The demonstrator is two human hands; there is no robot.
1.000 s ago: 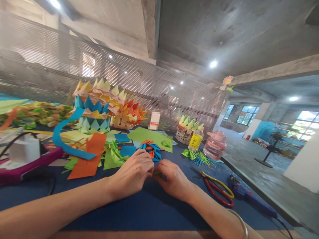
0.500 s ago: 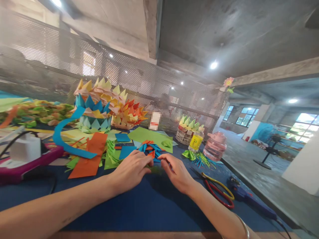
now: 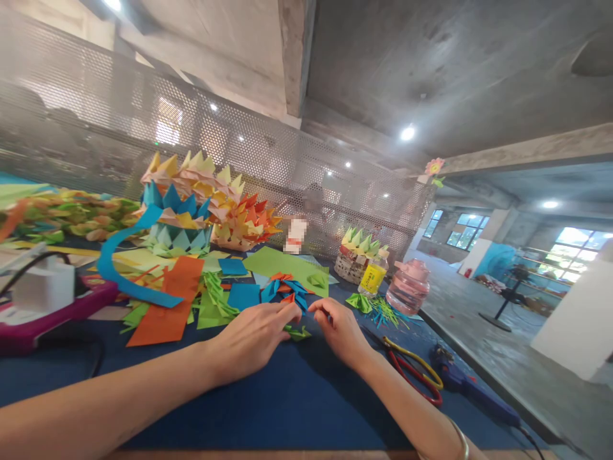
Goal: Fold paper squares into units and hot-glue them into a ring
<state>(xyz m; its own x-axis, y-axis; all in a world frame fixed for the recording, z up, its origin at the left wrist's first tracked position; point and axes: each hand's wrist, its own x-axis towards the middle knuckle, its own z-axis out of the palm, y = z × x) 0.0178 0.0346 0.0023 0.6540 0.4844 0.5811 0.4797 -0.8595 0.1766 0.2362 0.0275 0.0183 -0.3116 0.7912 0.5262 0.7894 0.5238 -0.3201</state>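
Observation:
My left hand (image 3: 256,337) reaches in from the left with its fingers bent and pressed together. Its fingertips are at the near edge of a ring of folded blue and orange paper pieces (image 3: 283,289); whatever they may hold is hidden. A small green folded paper piece (image 3: 299,333) shows just below those fingertips, over the dark blue table (image 3: 249,415). To the right, my right hand (image 3: 341,332) is closed, its thumb and curled fingers close together near the ring. I cannot make out anything inside it.
Paper sheets, an orange strip (image 3: 165,303) and a curled blue strip (image 3: 108,255) lie left. Folded-paper baskets (image 3: 179,236) stand behind. Scissors (image 3: 416,370), a glue gun (image 3: 474,386), a yellow-labelled bottle (image 3: 373,276) and a pink jug (image 3: 408,287) are on the right.
The green folded piece, blurred before, now shows clearly below my left fingertips. My right fingers have curled in more. The view has shifted slightly.

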